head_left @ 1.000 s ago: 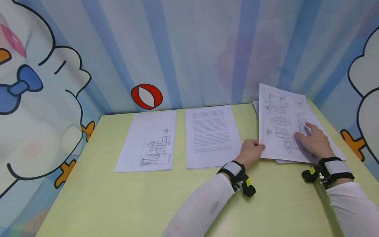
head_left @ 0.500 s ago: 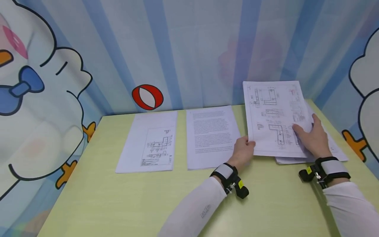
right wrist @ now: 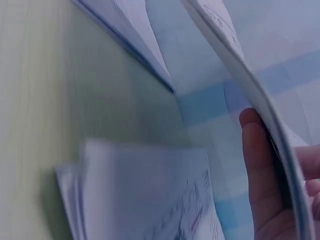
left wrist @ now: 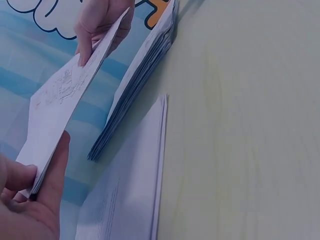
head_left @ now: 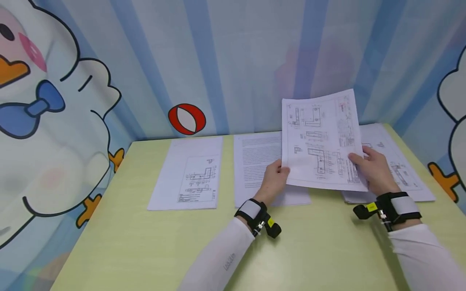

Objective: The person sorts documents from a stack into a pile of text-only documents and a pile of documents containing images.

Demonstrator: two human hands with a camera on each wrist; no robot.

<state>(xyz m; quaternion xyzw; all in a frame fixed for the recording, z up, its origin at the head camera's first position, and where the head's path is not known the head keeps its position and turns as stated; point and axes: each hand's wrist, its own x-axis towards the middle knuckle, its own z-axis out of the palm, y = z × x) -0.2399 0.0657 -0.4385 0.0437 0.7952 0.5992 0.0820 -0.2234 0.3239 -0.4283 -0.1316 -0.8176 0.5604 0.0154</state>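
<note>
A thin stack of drawing sheets (head_left: 306, 139), printed with L-shaped part drawings, is held up above the table between both hands. My left hand (head_left: 272, 181) pinches its lower left corner, thumb on the printed face and fingers behind, as the left wrist view shows. On the lower right edge, my right hand (head_left: 376, 171) grips the same sheets, with a finger (right wrist: 257, 160) behind them in the right wrist view. Below and to the right lies a thicker pile of drawings (head_left: 407, 169). The held sheets partly cover a text-printed paper stack (head_left: 255, 161) in the middle.
Another paper stack (head_left: 189, 178) with a drawing lies at the left of the pale yellow table (head_left: 145, 250). A blue striped curtain (head_left: 247, 60) with cartoon figures rises behind the table's back edge.
Both hands have lifted the drawing sheets off the right pile and carried them left, towards the middle stack. The right pile's top drawing has come into view. The head view has shifted slightly.
</note>
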